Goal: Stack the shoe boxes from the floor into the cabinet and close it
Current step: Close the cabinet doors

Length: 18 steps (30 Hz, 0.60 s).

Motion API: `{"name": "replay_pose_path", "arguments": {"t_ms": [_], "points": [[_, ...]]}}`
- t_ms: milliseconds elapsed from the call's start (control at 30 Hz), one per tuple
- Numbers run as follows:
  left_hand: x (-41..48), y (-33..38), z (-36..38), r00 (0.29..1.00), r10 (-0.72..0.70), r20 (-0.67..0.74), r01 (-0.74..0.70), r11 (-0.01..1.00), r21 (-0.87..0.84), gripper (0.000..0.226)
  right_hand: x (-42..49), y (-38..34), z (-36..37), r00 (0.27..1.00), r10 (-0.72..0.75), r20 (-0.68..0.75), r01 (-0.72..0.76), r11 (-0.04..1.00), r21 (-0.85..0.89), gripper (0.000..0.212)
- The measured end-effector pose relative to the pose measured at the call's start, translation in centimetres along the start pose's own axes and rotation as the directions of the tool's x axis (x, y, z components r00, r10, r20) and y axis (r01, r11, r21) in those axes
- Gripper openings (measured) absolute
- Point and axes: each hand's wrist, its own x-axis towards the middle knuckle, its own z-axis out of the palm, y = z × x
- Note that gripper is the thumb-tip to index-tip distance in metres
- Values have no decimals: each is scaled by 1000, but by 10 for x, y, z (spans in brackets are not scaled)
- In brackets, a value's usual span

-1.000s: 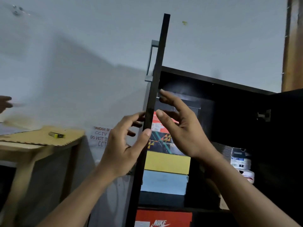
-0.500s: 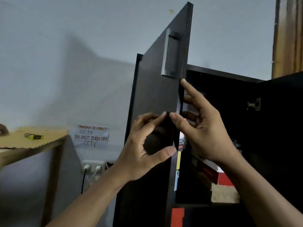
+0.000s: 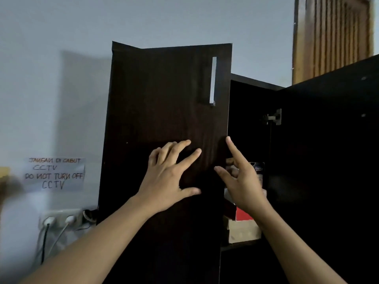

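Observation:
The dark wooden cabinet (image 3: pixel 256 83) fills the middle and right. Its left door (image 3: pixel 164 99), with a silver bar handle (image 3: pixel 213 80), is swung almost shut and faces me. My left hand (image 3: pixel 170 179) lies flat on the door's outer face, fingers spread. My right hand (image 3: pixel 244 181) is at the door's free edge, index finger up along the edge, fingers apart, holding nothing. Through the remaining gap I see a red shoe box (image 3: pixel 243 215) on a pale cardboard box (image 3: pixel 244 230). The right door (image 3: pixel 332 140) stands open.
A paper CCTV notice (image 3: pixel 55 174) is taped to the pale wall at the left, above a power socket (image 3: pixel 61 220) with plugged cables. A wooden slatted panel (image 3: pixel 332 37) rises behind the cabinet at upper right.
The left door has swung from edge-on to nearly shut, hiding the stacked boxes. My left hand went from gripping its edge to pressing flat on its face. The view shifted left.

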Motion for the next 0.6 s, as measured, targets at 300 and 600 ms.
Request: {"name": "replay_pose_path", "arguments": {"t_ms": [300,600], "points": [[22,-17,41,991,-48,122,21,977,211,98,50,68,45,983,174,-52,-174,985,0,81],[26,-46,71,976,-46,214,-31,939,343,96,77,115,83,973,229,22,-229,973,16,78]]}}
